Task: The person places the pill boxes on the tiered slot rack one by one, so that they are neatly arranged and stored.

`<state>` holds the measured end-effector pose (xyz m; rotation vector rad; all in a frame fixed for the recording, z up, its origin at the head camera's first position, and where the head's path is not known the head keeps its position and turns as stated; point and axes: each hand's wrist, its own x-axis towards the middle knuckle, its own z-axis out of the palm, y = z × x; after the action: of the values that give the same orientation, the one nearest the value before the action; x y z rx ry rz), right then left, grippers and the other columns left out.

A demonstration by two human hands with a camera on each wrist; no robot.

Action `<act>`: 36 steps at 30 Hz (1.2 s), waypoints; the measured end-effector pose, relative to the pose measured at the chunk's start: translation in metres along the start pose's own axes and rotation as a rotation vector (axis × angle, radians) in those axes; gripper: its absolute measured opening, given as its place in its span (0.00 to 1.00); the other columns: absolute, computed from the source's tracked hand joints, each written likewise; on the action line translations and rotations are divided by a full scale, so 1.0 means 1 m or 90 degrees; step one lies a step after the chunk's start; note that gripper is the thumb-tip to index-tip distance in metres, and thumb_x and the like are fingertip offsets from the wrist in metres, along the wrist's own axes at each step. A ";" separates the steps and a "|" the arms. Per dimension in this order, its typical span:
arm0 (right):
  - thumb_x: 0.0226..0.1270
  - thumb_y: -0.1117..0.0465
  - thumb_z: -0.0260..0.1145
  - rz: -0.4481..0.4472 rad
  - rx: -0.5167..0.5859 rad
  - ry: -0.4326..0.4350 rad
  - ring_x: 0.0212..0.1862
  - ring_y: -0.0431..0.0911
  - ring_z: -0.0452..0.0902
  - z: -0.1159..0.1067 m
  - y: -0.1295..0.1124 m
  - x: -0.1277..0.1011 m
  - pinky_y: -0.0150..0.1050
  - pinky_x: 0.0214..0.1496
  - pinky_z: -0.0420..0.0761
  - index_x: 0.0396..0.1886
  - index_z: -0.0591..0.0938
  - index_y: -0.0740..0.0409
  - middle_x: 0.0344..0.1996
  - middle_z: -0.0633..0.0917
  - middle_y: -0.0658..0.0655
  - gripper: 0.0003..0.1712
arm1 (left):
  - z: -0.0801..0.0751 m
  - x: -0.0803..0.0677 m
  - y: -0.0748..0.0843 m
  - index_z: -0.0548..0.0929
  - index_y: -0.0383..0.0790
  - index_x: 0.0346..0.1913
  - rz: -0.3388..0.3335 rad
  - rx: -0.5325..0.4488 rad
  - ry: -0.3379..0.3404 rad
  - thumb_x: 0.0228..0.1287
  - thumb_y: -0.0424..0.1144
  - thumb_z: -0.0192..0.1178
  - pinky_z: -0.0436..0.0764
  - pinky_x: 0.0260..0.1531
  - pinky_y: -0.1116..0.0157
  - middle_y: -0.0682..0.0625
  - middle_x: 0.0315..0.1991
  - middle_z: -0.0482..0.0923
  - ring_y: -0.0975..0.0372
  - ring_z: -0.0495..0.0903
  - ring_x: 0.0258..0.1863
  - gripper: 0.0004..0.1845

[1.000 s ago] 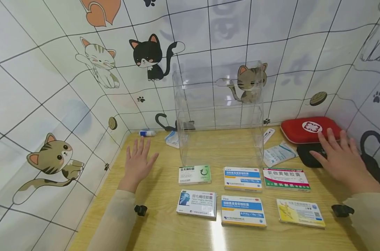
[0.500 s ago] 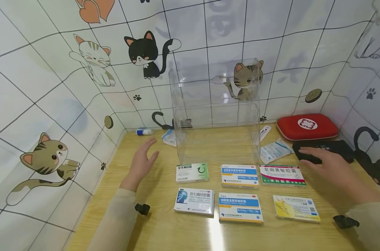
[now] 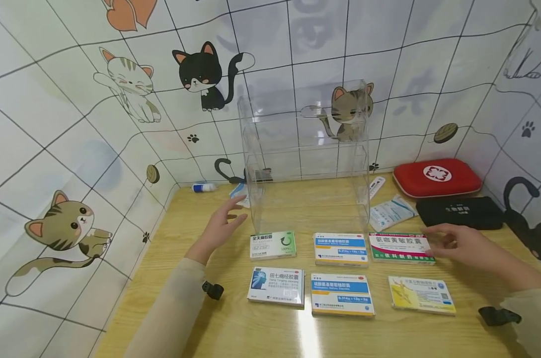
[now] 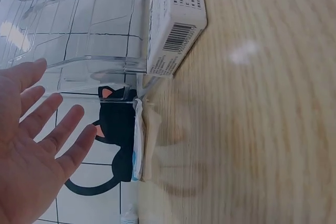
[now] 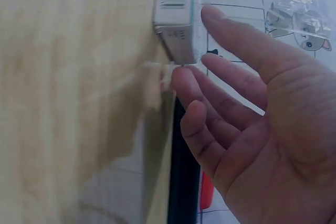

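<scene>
hidden: small print on 6 medicine boxes (image 3: 342, 271) unreadable | left hand (image 3: 220, 226) spread, nothing held, beside clear case (image 3: 303, 159) | right hand (image 3: 453, 243) relaxed, nothing gripped, at red-green box (image 3: 400, 247) edge

Six boxes (image 3: 341, 250) before the clear case (image 3: 305, 159)

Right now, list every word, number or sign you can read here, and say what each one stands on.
"田七痛经胶囊": front-left box.
"全天麻胶囊": green box.
"氨咖黄敏胶囊": red-and-green box.
"0.314g": two blue-banded boxes; their headings are too small to read.
White cross sign: red case.
Yellow box, black pouch: print blurred.
</scene>
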<state>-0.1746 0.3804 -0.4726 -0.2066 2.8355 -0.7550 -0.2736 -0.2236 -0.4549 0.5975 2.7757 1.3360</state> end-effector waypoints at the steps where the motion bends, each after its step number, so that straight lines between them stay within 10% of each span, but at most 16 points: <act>1: 0.56 0.41 0.80 0.000 0.003 -0.003 0.43 0.47 0.77 0.001 0.002 0.001 0.32 0.35 0.79 0.69 0.77 0.61 0.53 0.84 0.64 0.46 | 0.000 0.001 0.000 0.65 0.51 0.79 -0.001 -0.006 0.000 0.79 0.44 0.59 0.74 0.67 0.44 0.48 0.79 0.63 0.47 0.72 0.71 0.31; 8: 0.56 0.43 0.80 -0.008 0.022 -0.007 0.38 0.40 0.72 0.007 0.011 0.002 0.32 0.33 0.74 0.68 0.78 0.60 0.38 0.81 0.52 0.44 | 0.003 0.012 0.004 0.66 0.55 0.78 -0.001 -0.052 0.003 0.79 0.44 0.58 0.75 0.67 0.47 0.53 0.77 0.67 0.52 0.75 0.68 0.29; 19: 0.56 0.38 0.79 0.025 0.065 0.044 0.50 0.54 0.84 0.005 0.005 0.002 0.32 0.40 0.82 0.60 0.81 0.56 0.52 0.87 0.64 0.39 | 0.006 0.023 0.008 0.71 0.51 0.74 -0.041 -0.069 0.032 0.78 0.47 0.59 0.78 0.63 0.49 0.51 0.71 0.73 0.53 0.77 0.63 0.26; 24: 0.64 0.41 0.76 0.022 0.076 0.128 0.43 0.32 0.82 0.002 0.008 -0.003 0.25 0.37 0.78 0.52 0.87 0.52 0.48 0.89 0.60 0.25 | 0.006 0.027 0.005 0.71 0.46 0.74 -0.034 -0.071 0.026 0.78 0.45 0.59 0.78 0.62 0.47 0.46 0.71 0.73 0.50 0.78 0.63 0.26; 36: 0.68 0.57 0.75 -0.036 0.131 0.290 0.37 0.14 0.74 -0.030 -0.030 0.000 0.16 0.35 0.76 0.51 0.86 0.59 0.37 0.76 0.19 0.16 | 0.008 0.030 -0.001 0.71 0.45 0.74 -0.019 -0.043 0.026 0.79 0.46 0.58 0.81 0.58 0.47 0.44 0.67 0.77 0.48 0.80 0.61 0.26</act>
<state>-0.1794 0.3686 -0.4321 -0.0904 3.1451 -1.2383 -0.3004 -0.2084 -0.4557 0.5305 2.7465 1.4456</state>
